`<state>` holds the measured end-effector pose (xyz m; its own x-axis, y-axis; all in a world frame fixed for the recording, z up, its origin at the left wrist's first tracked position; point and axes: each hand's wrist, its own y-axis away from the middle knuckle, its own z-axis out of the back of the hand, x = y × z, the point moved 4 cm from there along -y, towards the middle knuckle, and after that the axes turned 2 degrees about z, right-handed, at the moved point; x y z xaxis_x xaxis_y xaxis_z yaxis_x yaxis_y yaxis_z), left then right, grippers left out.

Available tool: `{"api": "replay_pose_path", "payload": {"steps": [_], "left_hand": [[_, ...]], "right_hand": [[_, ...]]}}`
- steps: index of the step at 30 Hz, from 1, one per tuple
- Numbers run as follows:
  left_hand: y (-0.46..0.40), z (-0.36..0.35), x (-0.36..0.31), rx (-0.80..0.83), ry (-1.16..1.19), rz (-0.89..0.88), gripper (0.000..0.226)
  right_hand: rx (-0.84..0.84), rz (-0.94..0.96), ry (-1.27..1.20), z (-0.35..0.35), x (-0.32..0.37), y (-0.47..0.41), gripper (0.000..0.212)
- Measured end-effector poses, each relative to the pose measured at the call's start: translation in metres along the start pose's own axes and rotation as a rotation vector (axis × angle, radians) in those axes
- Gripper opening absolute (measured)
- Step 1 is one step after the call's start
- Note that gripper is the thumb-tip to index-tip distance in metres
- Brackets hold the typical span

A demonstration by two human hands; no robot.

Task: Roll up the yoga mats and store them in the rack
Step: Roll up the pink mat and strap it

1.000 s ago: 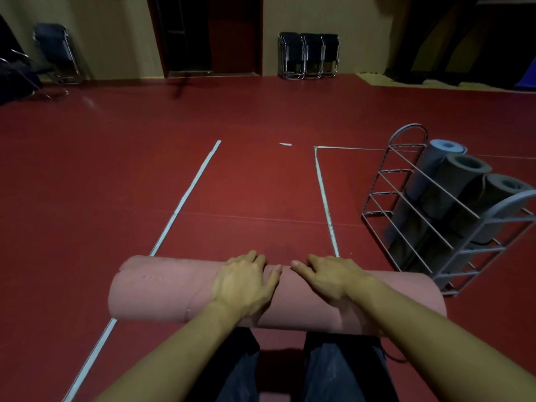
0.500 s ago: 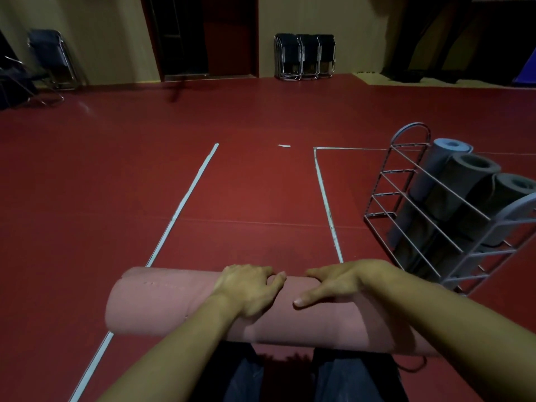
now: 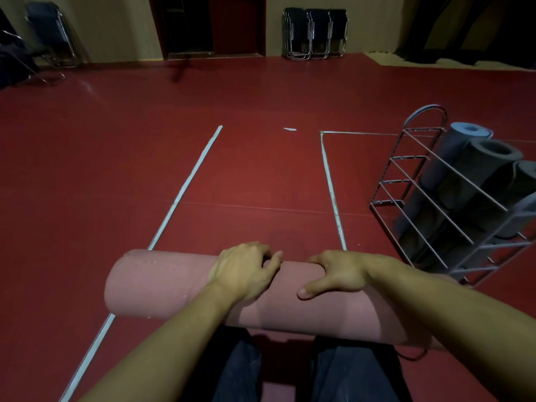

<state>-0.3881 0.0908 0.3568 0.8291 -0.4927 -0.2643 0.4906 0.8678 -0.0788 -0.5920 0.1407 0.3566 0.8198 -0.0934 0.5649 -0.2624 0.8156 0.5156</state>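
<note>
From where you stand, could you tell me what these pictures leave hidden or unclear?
All in the head view:
- pink mat: right end hidden by the right forearm.
- Fingertips of left hand and right hand: curled behind the roll.
- rack: right side cut off by the frame edge.

- No readable text, label, brand, number or sign anywhere in view.
</note>
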Motion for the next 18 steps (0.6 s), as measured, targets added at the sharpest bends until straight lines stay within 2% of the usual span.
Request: {"api": "replay_pose_path", "payload": {"steps": [2, 8, 13, 16, 18], "left_hand": [[0.001, 0.001, 0.002, -0.078, 0.03, 0.032, 0.049], [0.005, 0.015, 0.025, -0.391, 0.405, 0.195, 0.039], [0.019, 0.011, 0.078, -0.482, 0.493, 0.416, 0.029], [0.029, 0.011, 0.09, -0.533, 0.513, 0.545, 0.046], [0.028, 0.01, 0.088, -0.542, 0.605, 0.608, 0.063]], "right_hand": [[-0.017, 0.014, -0.007, 0.001, -0.001, 0.0, 0.062], [-0.062, 0.031, 0.016, 0.003, -0.002, 0.005, 0.074], [-0.167, -0.031, 0.013, 0.008, -0.013, 0.012, 0.07], [-0.218, -0.056, 0.016, 0.013, -0.013, 0.014, 0.075], [-0.254, -0.073, 0.078, 0.019, -0.007, 0.015, 0.077]]}}
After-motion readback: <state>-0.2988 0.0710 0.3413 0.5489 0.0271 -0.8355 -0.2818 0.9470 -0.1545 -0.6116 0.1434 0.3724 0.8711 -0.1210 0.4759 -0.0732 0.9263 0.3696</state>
